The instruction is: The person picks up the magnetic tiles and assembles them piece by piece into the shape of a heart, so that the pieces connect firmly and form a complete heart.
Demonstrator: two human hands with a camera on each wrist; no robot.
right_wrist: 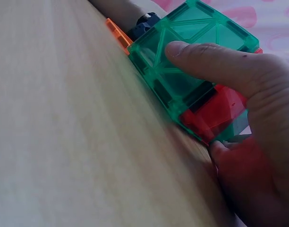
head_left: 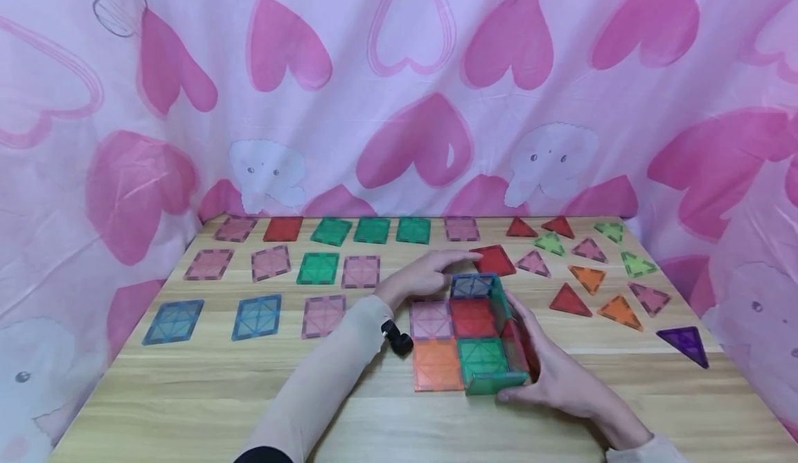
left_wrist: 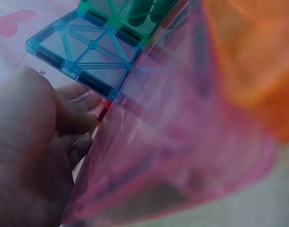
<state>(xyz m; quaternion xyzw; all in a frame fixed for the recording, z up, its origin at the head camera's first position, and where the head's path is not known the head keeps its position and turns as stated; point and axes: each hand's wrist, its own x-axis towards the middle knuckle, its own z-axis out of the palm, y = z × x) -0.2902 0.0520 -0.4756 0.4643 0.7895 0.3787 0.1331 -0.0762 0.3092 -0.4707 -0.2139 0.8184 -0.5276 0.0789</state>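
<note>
A structure of translucent magnetic tiles stands on the table. Its base has a pink tile [head_left: 431,320], an orange tile [head_left: 438,364], a red tile [head_left: 472,318] and a green tile [head_left: 483,355]. Upright tiles edge its right half: a blue tile [left_wrist: 90,49] at the back, green and red ones along the right, a green tile [right_wrist: 191,52] in front. My right hand [head_left: 551,373] holds this walled side, thumb on the front green tile, fingers along the right wall. Behind the blue tile, my left hand [head_left: 424,276] stretches its fingers to a loose red tile [head_left: 495,260]; contact is unclear.
Loose square tiles lie in rows at the left and back, among them a blue tile [head_left: 257,317] and a green tile [head_left: 318,268]. Several triangles, including a purple triangle [head_left: 684,345], lie at the right. A heart-patterned curtain [head_left: 411,137] hangs behind the wooden table [head_left: 187,407].
</note>
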